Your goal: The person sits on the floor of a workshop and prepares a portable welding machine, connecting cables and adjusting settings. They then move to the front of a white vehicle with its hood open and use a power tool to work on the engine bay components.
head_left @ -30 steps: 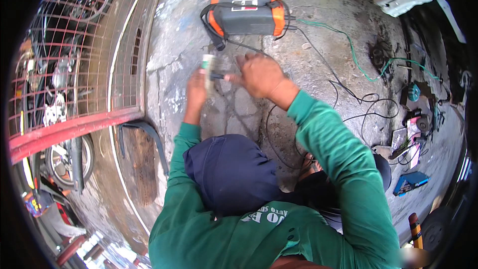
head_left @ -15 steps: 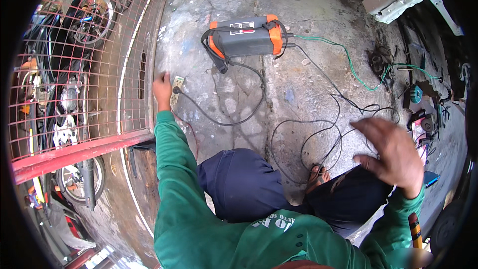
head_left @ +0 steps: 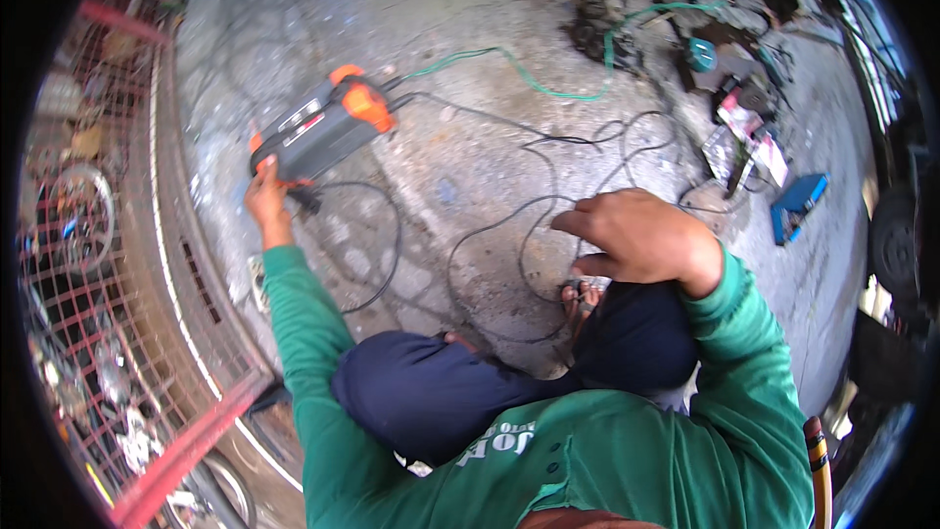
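Note:
A grey welding machine (head_left: 323, 127) with orange ends lies on the concrete floor. My left hand (head_left: 266, 194) reaches out to its near orange end and touches it by a black cable plug (head_left: 304, 200); its grip is hidden. My right hand (head_left: 636, 235) hovers over my right knee (head_left: 636, 333), fingers loosely apart and holding nothing. Black cables (head_left: 509, 225) loop across the floor beneath it. I am crouched, in a green long-sleeved shirt and dark blue trousers.
A red-framed wire mesh gate (head_left: 108, 264) runs along the left. A green cable (head_left: 519, 73) leads from the machine toward scattered tools at the upper right. A blue box (head_left: 798, 201) lies at the right. A small pale socket (head_left: 257, 279) sits by my left sleeve.
My left hand has moved from the small socket on the floor to the machine's near end. My right hand has swung in from the far right to above my knee.

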A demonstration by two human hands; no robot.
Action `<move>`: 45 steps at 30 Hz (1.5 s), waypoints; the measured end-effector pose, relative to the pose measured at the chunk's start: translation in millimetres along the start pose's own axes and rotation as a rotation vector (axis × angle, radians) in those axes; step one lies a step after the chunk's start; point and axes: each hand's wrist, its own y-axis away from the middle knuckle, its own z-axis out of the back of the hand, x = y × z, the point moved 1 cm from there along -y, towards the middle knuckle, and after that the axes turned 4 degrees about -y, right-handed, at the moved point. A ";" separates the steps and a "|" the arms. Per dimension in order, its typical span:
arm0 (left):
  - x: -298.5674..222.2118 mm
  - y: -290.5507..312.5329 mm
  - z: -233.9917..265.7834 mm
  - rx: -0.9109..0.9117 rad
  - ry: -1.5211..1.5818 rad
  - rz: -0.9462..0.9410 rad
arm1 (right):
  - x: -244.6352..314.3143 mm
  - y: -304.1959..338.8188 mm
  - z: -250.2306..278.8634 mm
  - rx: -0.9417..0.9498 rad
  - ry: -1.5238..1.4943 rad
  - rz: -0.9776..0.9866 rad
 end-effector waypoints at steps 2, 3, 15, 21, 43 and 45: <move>0.5 -9.8 22.1 -0.019 -0.100 -0.016 | 5.1 -7.1 4.6 -0.036 0.006 0.048; 1.9 -9.3 20.0 0.010 -0.138 0.030 | 4.7 -11.0 1.8 -0.034 0.021 0.026; -64.2 -38.0 52.6 0.030 -1.446 -0.578 | -74.9 53.2 -19.3 -0.405 -0.729 0.160; -109.2 -9.7 -53.3 0.596 -1.112 -1.062 | -169.1 124.9 -279.9 -0.603 -1.299 -0.281; -109.2 33.4 -137.5 0.623 -1.599 -0.890 | 170.6 195.2 -520.8 -1.045 -1.461 -0.984; -109.9 32.9 -139.3 0.641 -1.596 -0.865 | 195.7 199.5 -573.8 -0.977 -1.678 -0.946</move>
